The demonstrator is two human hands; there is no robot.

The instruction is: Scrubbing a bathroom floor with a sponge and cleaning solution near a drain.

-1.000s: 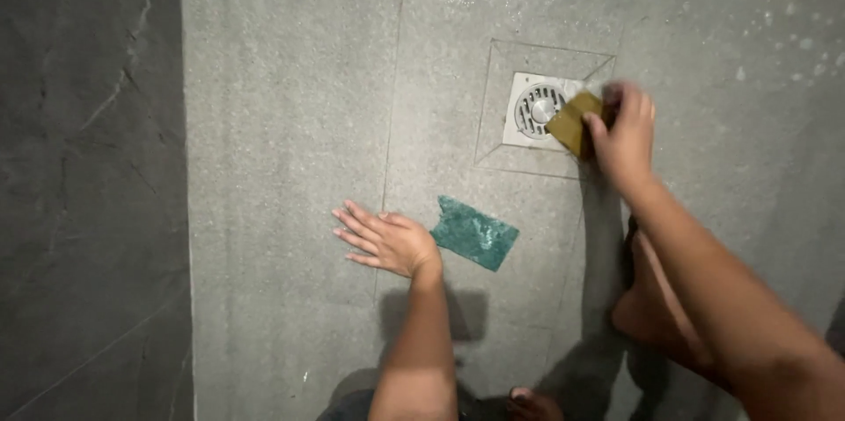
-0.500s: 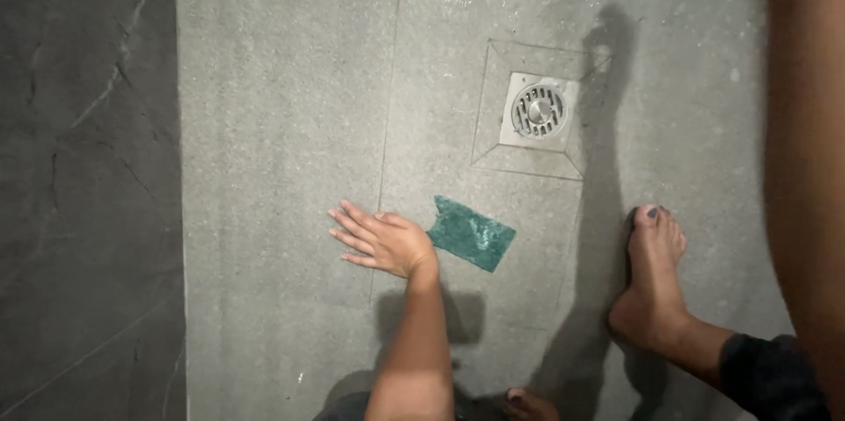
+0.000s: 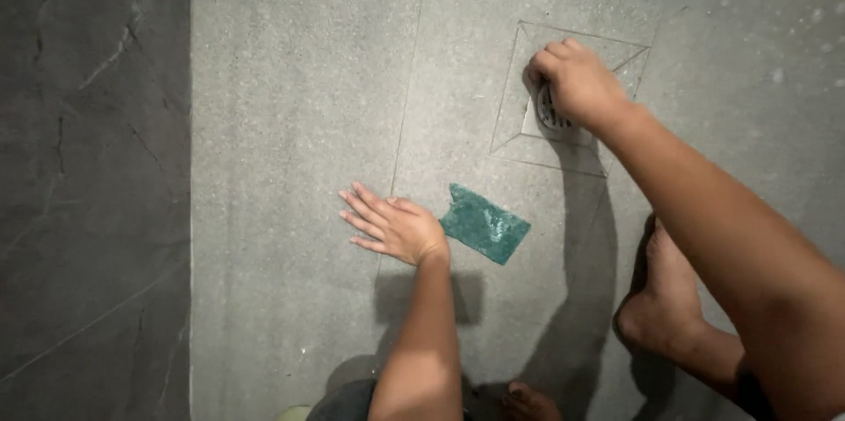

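Flat and open, the left hand [image 3: 394, 227] presses palm-down on the wet grey floor [image 3: 299, 122], fingers spread and holding nothing; it looks to be a prop for the crouching body. Just beside its wrist, touching or nearly so, lies a green pad [image 3: 484, 224], a flat rectangle with one notched corner, rough-textured and lying slantwise across a tile joint. A bare foot [image 3: 664, 289] stands to the right of it, well apart from the pad. Farther off, the right hand [image 3: 576, 82] is curled knuckles-up over the drain [image 3: 547, 113], fingers bent down onto the grate; whether it clasps anything beneath the palm I cannot tell, as the hand hides it. The work in hand seems to be at the drain itself, the hand bearing on the grate (rubbing or lifting, one cannot say which). Any further move there would call for steady downward pressure while the left arm keeps the weight, since the floor shines with water and looks slippery. Only a sliver of the drain shows: a pale metal grate with dark slots, set in a shallow square recess [image 3: 510, 122] of sloped tile. A dark marbled slab [image 3: 88, 166] borders the floor on the left.
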